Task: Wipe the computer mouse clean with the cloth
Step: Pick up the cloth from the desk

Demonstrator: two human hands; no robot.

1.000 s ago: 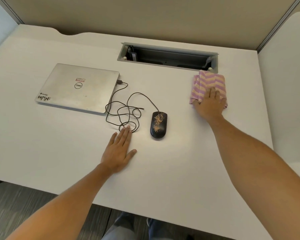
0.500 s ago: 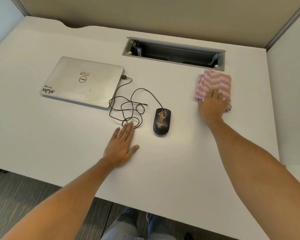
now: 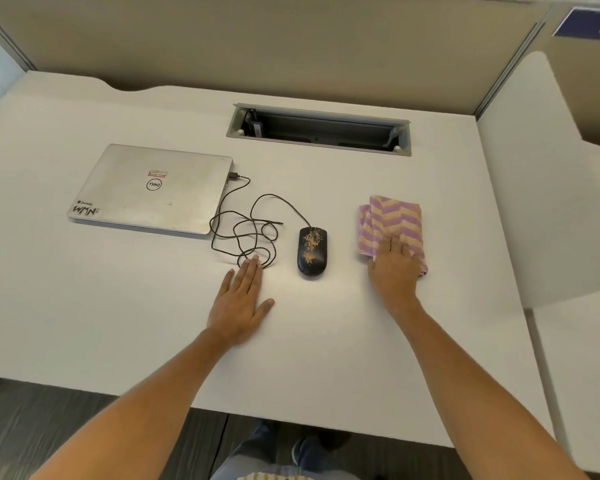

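Observation:
A black wired computer mouse (image 3: 312, 252) lies in the middle of the white desk (image 3: 118, 306), with tan crumbs scattered over its top. To its right sits a folded cloth (image 3: 392, 216) with pink and yellow zigzag stripes. My right hand (image 3: 392, 271) presses down on the cloth's near end, fingers on top and the thumb at its left edge. My left hand (image 3: 241, 299) lies flat and empty on the desk, left of the mouse. Its fingertips touch the tangled mouse cable (image 3: 243, 233).
A closed silver laptop (image 3: 153, 188) lies at the left with the mouse cable plugged into its side. An open cable tray (image 3: 319, 133) is sunk into the desk at the back. A white side panel (image 3: 534, 202) stands at the right.
My right hand has dragged the cloth from beside the cable tray toward me, level with the mouse. My left hand and the mouse have stayed put.

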